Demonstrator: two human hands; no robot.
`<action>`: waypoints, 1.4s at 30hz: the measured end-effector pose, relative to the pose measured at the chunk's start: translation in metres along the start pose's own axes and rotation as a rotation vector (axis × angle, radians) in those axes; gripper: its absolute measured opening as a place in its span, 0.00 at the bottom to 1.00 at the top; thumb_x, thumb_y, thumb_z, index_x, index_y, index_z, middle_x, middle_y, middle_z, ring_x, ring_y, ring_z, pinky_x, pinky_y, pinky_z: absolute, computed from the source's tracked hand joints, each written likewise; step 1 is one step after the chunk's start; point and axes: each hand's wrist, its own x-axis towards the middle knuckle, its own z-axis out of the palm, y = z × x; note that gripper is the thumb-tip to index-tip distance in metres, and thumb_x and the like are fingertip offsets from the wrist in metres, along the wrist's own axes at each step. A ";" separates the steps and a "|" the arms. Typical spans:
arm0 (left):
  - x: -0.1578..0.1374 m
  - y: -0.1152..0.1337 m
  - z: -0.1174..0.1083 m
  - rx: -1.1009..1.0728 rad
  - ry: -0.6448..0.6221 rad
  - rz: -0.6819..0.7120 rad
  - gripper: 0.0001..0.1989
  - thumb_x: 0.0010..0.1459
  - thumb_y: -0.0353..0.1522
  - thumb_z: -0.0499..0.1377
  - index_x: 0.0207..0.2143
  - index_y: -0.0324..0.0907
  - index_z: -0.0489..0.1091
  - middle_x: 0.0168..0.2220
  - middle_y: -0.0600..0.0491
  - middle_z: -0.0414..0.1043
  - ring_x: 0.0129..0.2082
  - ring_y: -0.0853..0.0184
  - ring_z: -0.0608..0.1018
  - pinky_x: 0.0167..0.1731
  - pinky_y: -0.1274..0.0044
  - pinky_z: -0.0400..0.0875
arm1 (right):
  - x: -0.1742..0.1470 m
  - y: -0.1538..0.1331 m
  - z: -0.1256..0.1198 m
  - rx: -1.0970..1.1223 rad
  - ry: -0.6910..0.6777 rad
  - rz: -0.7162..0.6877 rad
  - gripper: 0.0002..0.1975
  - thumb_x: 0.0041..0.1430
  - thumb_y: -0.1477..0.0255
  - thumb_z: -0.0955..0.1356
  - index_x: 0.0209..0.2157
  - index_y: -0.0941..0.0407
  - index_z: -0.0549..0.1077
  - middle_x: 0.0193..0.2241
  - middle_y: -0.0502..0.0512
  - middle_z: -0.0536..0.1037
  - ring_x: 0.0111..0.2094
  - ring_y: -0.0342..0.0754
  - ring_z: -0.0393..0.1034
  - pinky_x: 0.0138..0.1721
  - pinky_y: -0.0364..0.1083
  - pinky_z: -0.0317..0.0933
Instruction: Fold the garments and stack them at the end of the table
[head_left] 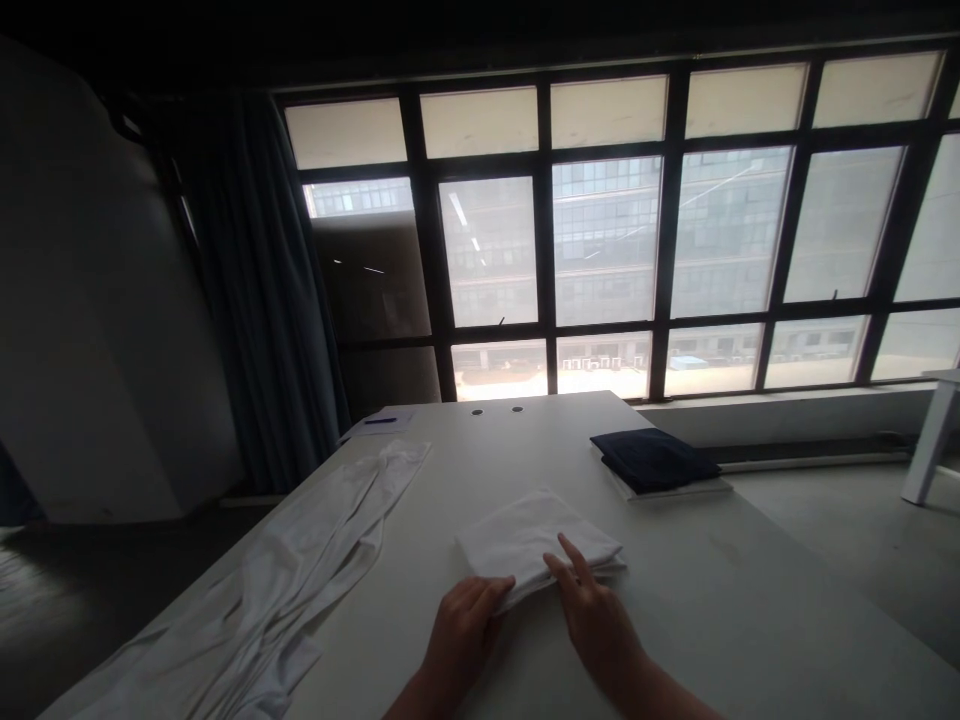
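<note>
A folded white garment point(532, 532) lies flat on the white table in front of me, its layers showing along the near and right edges. At its near left corner, my left hand point(466, 618) is closed, pinching the edge between thumb and fingers. My right hand point(594, 608) rests on the near right side, fingers stretched out and apart over the top layer. Its thumb is hard to make out. The exact kind of garment does not show in its folded state.
Loose, crumpled white clothing point(300, 560) stretches along the table's left side. Toward the right edge sits a stack of folded clothing, dark blue point(652, 458) over white. Paper with a pen point(380, 421) lies at the far left corner of the table point(510, 450). Windows stand beyond.
</note>
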 end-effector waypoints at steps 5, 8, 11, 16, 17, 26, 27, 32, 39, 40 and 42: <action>0.000 0.000 0.001 -0.051 -0.010 0.021 0.14 0.66 0.32 0.53 0.53 0.45 0.69 0.40 0.48 0.79 0.38 0.63 0.81 0.41 0.72 0.75 | 0.006 -0.007 -0.010 0.072 -0.101 -0.063 0.22 0.58 0.82 0.60 0.50 0.51 0.72 0.50 0.57 0.78 0.38 0.49 0.78 0.37 0.43 0.68; 0.002 -0.005 0.001 -0.026 -0.082 -0.020 0.24 0.59 0.32 0.58 0.59 0.44 0.65 0.50 0.44 0.76 0.49 0.57 0.78 0.51 0.65 0.72 | 0.018 0.001 -0.030 0.103 -0.077 -0.081 0.22 0.55 0.84 0.59 0.47 0.52 0.73 0.47 0.56 0.79 0.38 0.48 0.77 0.39 0.43 0.65; 0.000 -0.020 0.004 -0.004 -0.112 -0.162 0.26 0.54 0.30 0.60 0.57 0.45 0.69 0.54 0.44 0.74 0.55 0.54 0.75 0.56 0.61 0.69 | 0.031 0.009 -0.057 0.124 -0.088 -0.089 0.21 0.57 0.83 0.60 0.47 0.52 0.73 0.45 0.54 0.80 0.37 0.46 0.76 0.38 0.42 0.63; 0.000 -0.035 0.002 -0.235 -0.039 -0.409 0.13 0.61 0.33 0.57 0.46 0.46 0.76 0.47 0.49 0.79 0.48 0.60 0.80 0.49 0.69 0.75 | 0.050 0.021 -0.098 0.059 -0.089 -0.130 0.15 0.63 0.77 0.63 0.45 0.48 0.76 0.41 0.53 0.79 0.41 0.50 0.71 0.39 0.45 0.60; 0.003 -0.034 -0.001 -0.285 -0.021 -0.440 0.12 0.63 0.36 0.57 0.46 0.46 0.76 0.45 0.49 0.79 0.46 0.60 0.80 0.46 0.71 0.75 | 0.052 0.023 -0.105 0.054 -0.072 -0.150 0.13 0.63 0.76 0.64 0.45 0.48 0.76 0.39 0.53 0.79 0.42 0.51 0.70 0.40 0.46 0.60; 0.051 -0.002 -0.072 -0.337 0.336 -0.622 0.16 0.53 0.47 0.67 0.31 0.44 0.72 0.27 0.57 0.75 0.28 0.65 0.76 0.29 0.78 0.71 | 0.059 0.027 -0.172 0.609 -0.118 0.139 0.17 0.64 0.53 0.65 0.39 0.51 0.77 0.32 0.53 0.79 0.32 0.50 0.72 0.32 0.46 0.63; 0.056 -0.001 -0.078 -0.356 0.372 -0.640 0.17 0.52 0.47 0.67 0.31 0.44 0.72 0.27 0.57 0.75 0.28 0.65 0.76 0.28 0.78 0.70 | 0.060 0.027 -0.175 0.700 -0.150 0.191 0.18 0.62 0.52 0.66 0.39 0.52 0.77 0.32 0.52 0.80 0.32 0.50 0.72 0.32 0.46 0.64; 0.063 -0.013 -0.079 -0.398 0.372 -0.797 0.21 0.55 0.50 0.64 0.39 0.42 0.70 0.34 0.52 0.76 0.31 0.62 0.78 0.27 0.76 0.72 | 0.062 0.034 -0.130 1.072 -0.289 0.349 0.21 0.59 0.51 0.67 0.41 0.55 0.72 0.34 0.54 0.81 0.35 0.53 0.76 0.35 0.48 0.68; 0.020 0.002 -0.012 -0.048 -0.090 -0.492 0.23 0.66 0.48 0.52 0.55 0.44 0.68 0.56 0.41 0.71 0.57 0.53 0.73 0.55 0.57 0.68 | 0.038 0.068 -0.014 0.631 -0.276 0.444 0.18 0.56 0.68 0.66 0.48 0.55 0.62 0.28 0.48 0.74 0.30 0.49 0.72 0.36 0.47 0.64; 0.012 0.009 -0.002 -0.006 -0.198 -0.404 0.27 0.64 0.50 0.54 0.60 0.46 0.65 0.61 0.41 0.67 0.61 0.51 0.69 0.58 0.55 0.64 | 0.036 0.071 -0.011 0.632 -0.307 0.419 0.18 0.55 0.70 0.66 0.48 0.54 0.62 0.28 0.47 0.73 0.30 0.48 0.72 0.36 0.46 0.63; -0.002 0.021 0.016 0.043 -0.412 -0.268 0.38 0.59 0.55 0.57 0.67 0.51 0.57 0.67 0.40 0.56 0.66 0.43 0.60 0.60 0.48 0.58 | 0.033 0.076 -0.016 0.722 -0.407 0.393 0.18 0.53 0.72 0.66 0.47 0.53 0.63 0.27 0.45 0.72 0.29 0.46 0.70 0.33 0.44 0.62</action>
